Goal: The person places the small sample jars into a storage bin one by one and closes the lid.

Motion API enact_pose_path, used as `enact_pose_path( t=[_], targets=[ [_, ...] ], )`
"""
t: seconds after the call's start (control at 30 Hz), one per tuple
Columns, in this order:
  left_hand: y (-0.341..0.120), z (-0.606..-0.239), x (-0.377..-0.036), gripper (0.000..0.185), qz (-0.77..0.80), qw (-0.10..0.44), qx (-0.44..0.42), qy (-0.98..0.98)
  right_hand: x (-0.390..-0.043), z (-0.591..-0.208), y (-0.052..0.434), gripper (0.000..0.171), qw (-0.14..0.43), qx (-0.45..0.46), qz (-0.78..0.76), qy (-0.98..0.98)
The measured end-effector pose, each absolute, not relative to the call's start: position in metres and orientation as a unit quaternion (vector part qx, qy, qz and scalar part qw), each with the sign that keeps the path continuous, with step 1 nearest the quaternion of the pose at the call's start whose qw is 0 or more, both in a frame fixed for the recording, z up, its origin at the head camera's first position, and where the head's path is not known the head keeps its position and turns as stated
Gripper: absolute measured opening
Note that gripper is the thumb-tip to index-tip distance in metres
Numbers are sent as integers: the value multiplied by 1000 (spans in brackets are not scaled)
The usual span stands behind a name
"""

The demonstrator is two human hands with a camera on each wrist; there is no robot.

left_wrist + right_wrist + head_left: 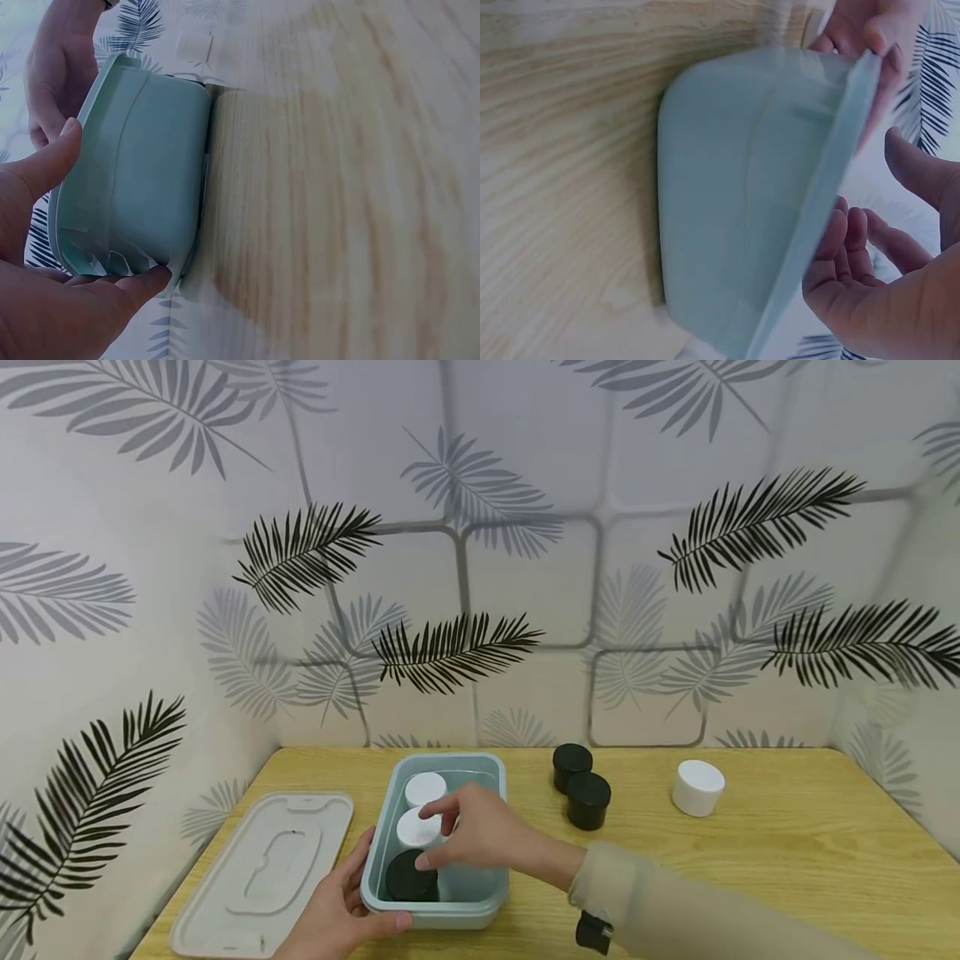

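Currently the left hand (337, 914) steadies the teal container (438, 906) at its near left corner, thumb along the front rim, fingers on the outer wall; its grip holds the box. Right hand (476, 835) reaches in from the right, wrist bent, forearm low over the tabletop (787, 860). Fingers loosely curled above the jars inside; whether that grip pinches anything cannot be told. Container sits at the tabletop's left-centre, holding two white jars (423, 789) and one black jar (408, 877). Grey lid (262, 877) lies flat just left of it. Two black jars (585, 797) and a white jar (697, 787) stand to the right, apart.
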State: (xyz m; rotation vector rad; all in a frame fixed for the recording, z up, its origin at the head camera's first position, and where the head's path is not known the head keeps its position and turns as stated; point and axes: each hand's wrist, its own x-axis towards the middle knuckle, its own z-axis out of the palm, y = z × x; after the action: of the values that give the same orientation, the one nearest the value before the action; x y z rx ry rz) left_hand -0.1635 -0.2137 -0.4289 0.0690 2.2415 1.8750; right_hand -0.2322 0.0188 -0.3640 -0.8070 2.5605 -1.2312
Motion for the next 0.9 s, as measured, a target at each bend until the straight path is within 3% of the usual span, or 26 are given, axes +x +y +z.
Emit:
enact_pose_path(
  t=[0.23,0.47,0.9],
  targets=[
    [-212,-430,-163,113,630,104,4,769,-241,-353,68,49,77,-278,-429,856],
    [-212,-430,-165,116,626,95,-8,774,-254,-355,139,59,40,-285,-445,848],
    [-213,-429,-166,115,638,95,2,764,-277,-364,279,63,42,-260,-382,886]
  ],
)
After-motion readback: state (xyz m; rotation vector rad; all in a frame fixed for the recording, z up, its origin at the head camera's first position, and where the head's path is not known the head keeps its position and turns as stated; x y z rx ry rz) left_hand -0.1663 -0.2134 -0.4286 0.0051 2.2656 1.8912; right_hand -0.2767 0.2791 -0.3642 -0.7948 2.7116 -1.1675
